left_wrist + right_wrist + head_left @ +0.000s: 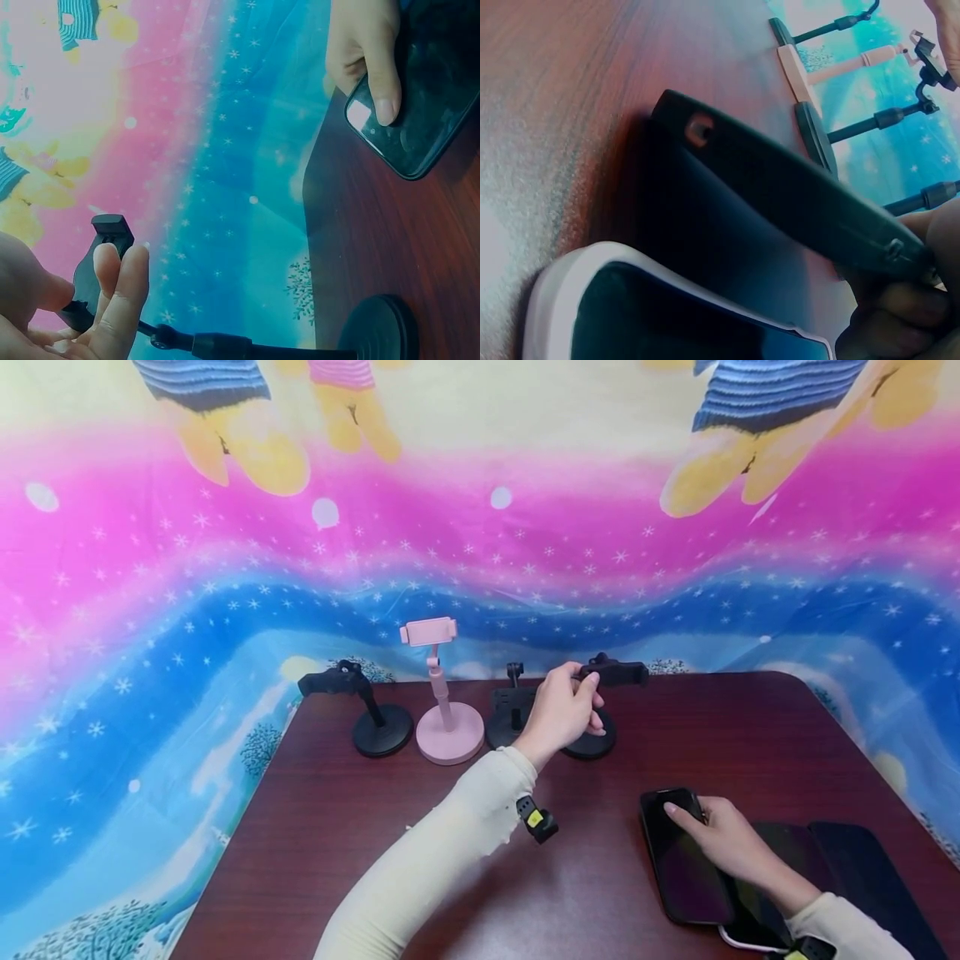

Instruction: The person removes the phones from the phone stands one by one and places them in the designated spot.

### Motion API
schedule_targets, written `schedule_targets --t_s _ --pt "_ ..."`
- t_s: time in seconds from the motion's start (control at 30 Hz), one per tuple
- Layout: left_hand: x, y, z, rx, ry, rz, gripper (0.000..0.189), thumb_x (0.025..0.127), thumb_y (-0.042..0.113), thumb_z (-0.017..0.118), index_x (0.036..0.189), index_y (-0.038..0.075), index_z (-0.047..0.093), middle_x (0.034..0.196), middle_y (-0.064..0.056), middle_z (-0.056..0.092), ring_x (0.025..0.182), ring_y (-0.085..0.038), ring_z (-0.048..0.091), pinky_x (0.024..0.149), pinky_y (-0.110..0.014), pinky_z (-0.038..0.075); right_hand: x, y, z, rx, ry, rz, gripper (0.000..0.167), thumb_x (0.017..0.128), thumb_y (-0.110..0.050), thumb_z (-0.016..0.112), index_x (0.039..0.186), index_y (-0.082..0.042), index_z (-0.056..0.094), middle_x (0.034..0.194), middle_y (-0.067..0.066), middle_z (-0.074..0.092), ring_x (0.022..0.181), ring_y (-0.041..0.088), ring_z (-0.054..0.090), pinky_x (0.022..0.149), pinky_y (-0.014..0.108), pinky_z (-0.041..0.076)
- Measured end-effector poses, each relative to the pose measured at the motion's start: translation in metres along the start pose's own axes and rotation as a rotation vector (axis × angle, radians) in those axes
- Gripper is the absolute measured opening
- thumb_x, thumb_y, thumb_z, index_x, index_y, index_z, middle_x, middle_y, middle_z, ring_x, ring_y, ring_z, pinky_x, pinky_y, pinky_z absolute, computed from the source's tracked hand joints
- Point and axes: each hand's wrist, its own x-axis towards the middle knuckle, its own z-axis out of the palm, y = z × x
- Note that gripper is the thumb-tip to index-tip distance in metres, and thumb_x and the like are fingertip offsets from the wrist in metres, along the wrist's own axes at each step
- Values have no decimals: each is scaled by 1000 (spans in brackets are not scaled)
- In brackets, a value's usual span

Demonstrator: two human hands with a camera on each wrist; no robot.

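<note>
My left hand (562, 710) grips the left end of the clamp (626, 673) on the rightmost black phone stand. In the left wrist view, its thumb and fingers (124, 300) are around the clamp's lower end, and the stand's round base (379, 330) is on the table. My right hand (731, 843) holds a black smartphone (690, 881), thumb on the screen and the other fingers beneath. In the right wrist view, this smartphone (780, 184) is tilted, its side edge facing the camera, above a white-cased phone (667, 315).
Left of the gripped stand are another black stand (504, 727), a pink phone stand (450, 735) and a black stand (382, 731) at the far left. More dark phones (870, 868) lie at the right on the brown table (585, 893). A patterned cloth (480, 552) hangs behind.
</note>
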Motion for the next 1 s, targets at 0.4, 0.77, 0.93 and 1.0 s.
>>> schedule_targets --t_s 0.4,0.77,0.93,1.0 --pt "0 -2 1 7 4 10 27 108 24 50 127 6 56 81 -3 66 53 -16 64 59 -30 61 0 -1 5 -76 -3 72 46 104 -45 52 72 -12 50 58 -7 37 47 7 33 48 24 33" --pt "-3 1 0 -5 10 1 23 108 22 50 122 7 58 81 -3 65 53 -14 62 60 -31 61 0 0 12 -62 -10 44 39 106 -40 52 80 -10 50 62 -6 30 52 8 33 56 23 34" --pt "-3 2 0 6 8 -8 30 108 23 50 132 6 55 82 -2 65 53 -14 62 62 -32 62 2 1 13 -50 -21 60 37 105 -35 54 78 -10 50 62 -7 33 53 6 33 56 23 34" --pt "-3 2 -1 12 9 -10 31 108 23 50 134 6 54 82 -2 66 53 -14 62 62 -32 62 3 2 14 -30 -38 72 32 104 -30 55 84 -6 57 63 -5 40 54 6 40 58 22 36"
